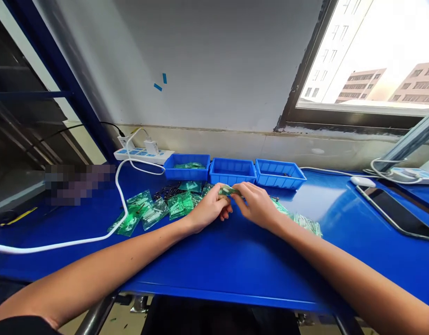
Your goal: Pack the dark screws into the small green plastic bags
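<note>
My left hand (210,207) and my right hand (257,203) meet over the middle of the blue table (235,265). Both pinch one small green plastic packet (228,190) held between their fingertips, just in front of the middle blue bin (232,171). A loose heap of the same green packets (155,209) lies left of my left hand. More packets (305,223) lie under and beside my right wrist. Small dark parts (167,190) are scattered behind the heap.
Three blue bins stand in a row at the back: the left bin (187,167) holds green packets, the right bin (279,174) a few small bits. A power strip (143,153) with a white cable (61,243) sits far left. A phone (398,211) lies at right.
</note>
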The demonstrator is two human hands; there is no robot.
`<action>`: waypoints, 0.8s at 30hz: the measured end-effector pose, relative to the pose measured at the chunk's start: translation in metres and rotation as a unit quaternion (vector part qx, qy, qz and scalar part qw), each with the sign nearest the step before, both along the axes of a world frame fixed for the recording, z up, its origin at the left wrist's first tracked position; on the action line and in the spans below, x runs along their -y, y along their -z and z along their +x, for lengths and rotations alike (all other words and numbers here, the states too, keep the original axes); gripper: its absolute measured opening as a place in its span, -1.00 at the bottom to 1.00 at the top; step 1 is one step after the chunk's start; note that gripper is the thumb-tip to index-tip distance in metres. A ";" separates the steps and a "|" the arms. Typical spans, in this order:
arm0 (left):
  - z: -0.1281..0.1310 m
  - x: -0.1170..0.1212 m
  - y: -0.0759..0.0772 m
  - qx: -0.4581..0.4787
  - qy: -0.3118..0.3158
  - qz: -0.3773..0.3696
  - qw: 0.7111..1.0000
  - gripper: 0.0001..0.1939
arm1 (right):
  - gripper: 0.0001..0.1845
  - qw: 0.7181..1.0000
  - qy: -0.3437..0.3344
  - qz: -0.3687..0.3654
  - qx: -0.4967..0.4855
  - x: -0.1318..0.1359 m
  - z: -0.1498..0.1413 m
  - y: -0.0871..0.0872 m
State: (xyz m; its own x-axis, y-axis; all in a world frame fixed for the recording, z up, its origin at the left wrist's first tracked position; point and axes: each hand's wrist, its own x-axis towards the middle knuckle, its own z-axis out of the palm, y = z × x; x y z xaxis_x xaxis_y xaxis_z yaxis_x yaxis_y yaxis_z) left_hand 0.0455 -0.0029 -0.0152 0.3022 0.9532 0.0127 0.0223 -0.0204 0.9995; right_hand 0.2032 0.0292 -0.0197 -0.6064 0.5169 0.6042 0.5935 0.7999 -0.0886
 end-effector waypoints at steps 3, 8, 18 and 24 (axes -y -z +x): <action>-0.002 0.001 0.000 -0.062 0.024 0.036 0.997 -0.84 | -0.83 0.996 0.016 -0.080 0.025 0.009 -0.003 0.000; 0.001 0.002 0.002 -0.157 0.031 0.119 0.980 -0.77 | -0.81 0.981 0.061 -0.166 0.082 0.016 -0.003 -0.010; -0.002 0.010 -0.001 -0.230 0.051 0.195 0.952 -0.65 | -0.79 0.972 0.078 -0.179 0.127 0.024 -0.004 -0.020; -0.003 0.009 -0.001 -0.251 0.061 0.171 0.951 -0.59 | -0.76 0.967 0.089 -0.184 0.151 0.025 -0.003 -0.021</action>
